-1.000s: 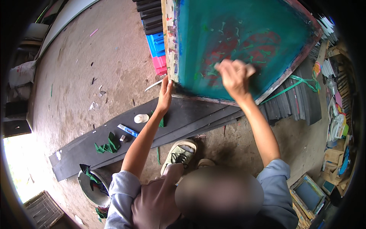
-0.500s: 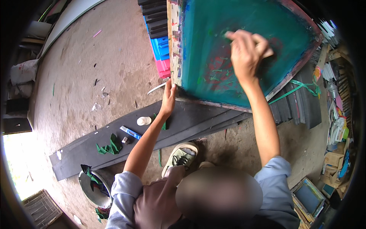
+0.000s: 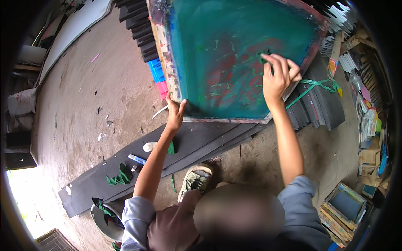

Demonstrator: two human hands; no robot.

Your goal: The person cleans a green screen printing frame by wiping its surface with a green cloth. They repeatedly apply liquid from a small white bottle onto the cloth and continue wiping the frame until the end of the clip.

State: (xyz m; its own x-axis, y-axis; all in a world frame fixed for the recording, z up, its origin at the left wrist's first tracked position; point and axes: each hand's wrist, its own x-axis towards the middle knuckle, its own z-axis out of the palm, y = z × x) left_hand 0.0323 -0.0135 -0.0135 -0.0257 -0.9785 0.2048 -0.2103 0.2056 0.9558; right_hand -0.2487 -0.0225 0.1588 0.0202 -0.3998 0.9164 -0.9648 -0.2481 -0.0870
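Note:
A large screen-printing frame (image 3: 234, 37) with a green mesh and a paint-stained wooden border is tilted up in front of me. Red smears and pale green marks cover part of the mesh. My left hand (image 3: 175, 113) grips the frame at its lower left corner, thumb on the near side. Toward the right part of the mesh, my right hand (image 3: 279, 79) pinches a small dark green scrap (image 3: 264, 57), apparently cloth, against the surface. The fingers partly hide it.
Below the frame lie long black sheets (image 3: 197, 144), bearing a white bottle (image 3: 149, 147), a blue cutter knife (image 3: 136, 159) and green cloth scraps (image 3: 120, 175). A bucket (image 3: 105, 221) stands at lower left. Smaller frames (image 3: 345, 205) are stacked at right; black stacks (image 3: 324, 104) stand behind.
My right hand has moved down and right across the mesh, and the green scrap now shows at its fingertips. The frame and left hand sit further left and slightly lower in view.

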